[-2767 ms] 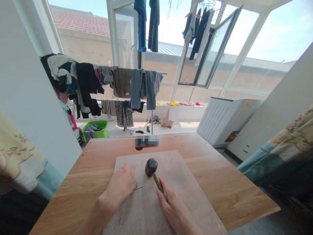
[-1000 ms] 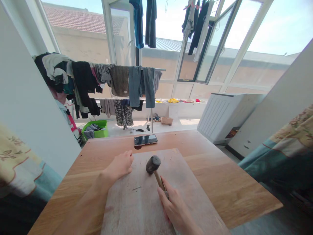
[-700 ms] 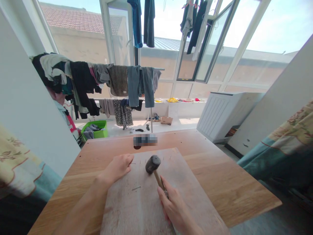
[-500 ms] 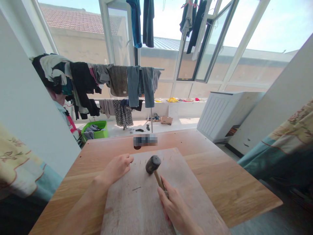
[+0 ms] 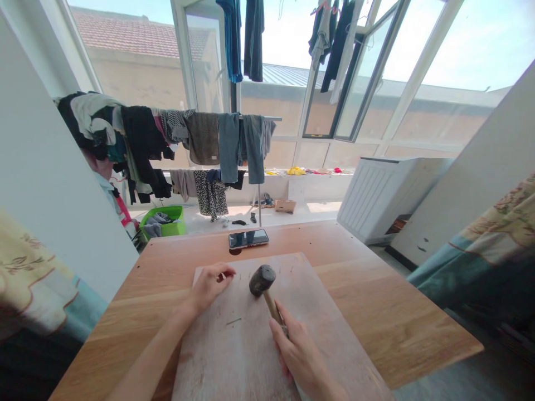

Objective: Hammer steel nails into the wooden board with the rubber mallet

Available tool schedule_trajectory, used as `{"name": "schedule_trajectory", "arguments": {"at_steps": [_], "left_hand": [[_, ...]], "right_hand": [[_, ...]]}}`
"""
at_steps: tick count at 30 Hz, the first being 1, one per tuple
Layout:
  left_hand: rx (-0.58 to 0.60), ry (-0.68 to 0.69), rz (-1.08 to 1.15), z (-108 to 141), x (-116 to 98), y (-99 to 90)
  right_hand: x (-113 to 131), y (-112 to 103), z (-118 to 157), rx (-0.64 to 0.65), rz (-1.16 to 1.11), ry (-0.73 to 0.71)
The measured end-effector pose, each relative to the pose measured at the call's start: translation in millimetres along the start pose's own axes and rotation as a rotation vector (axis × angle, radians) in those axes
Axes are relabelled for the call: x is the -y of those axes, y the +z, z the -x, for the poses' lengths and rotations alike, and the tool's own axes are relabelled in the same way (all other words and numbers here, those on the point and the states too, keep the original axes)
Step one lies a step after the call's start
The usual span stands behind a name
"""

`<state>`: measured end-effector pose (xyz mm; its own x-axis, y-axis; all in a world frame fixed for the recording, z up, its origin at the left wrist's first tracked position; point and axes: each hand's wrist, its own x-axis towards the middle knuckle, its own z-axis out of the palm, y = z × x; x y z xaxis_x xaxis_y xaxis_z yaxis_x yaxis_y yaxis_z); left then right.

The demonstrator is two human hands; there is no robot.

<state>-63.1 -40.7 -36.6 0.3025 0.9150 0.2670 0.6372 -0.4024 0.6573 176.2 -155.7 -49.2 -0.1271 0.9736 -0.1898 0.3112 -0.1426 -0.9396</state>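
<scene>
My right hand (image 5: 298, 345) is wrapped round the wooden handle of a mallet (image 5: 262, 280) with a dark, thick head. The mallet's head is over the far middle part of a worn wooden board (image 5: 246, 356). My left hand (image 5: 212, 285) is above the board's far left part, its fingers loosely curled with a gap between thumb and fingers; I see nothing held in it. Several thin nails (image 5: 291, 268) stand upright in a row along the far end of the board, on both sides of the mallet head. A loose nail (image 5: 234, 321) lies flat on the board, nearer me.
Beneath the board is a wooden table (image 5: 376, 312). A phone (image 5: 248, 239) lies near its far edge, beside a dark round hole (image 5: 235, 252). Beyond are a laundry rack with clothes (image 5: 203, 136), a green basket (image 5: 169, 227) and a white ribbed cabinet-like box (image 5: 376, 192).
My left hand has shifted right and come further over the board, its fingers now more loosely curled. The right hand and the mallet have stayed almost still.
</scene>
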Motion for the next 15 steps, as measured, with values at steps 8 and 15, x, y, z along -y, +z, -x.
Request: {"name": "schedule_trajectory", "arguments": {"at_steps": [8, 15], "left_hand": [[-0.089, -0.112, 0.203, 1.6, 14.2, 12.9], [-0.124, -0.08, 0.182, 0.4, 13.4, 14.3]], "right_hand": [[16.5, 0.6, -2.8, 0.004, -0.033, -0.026], [46.5, 14.3, -23.9, -0.005, 0.088, -0.12]]}}
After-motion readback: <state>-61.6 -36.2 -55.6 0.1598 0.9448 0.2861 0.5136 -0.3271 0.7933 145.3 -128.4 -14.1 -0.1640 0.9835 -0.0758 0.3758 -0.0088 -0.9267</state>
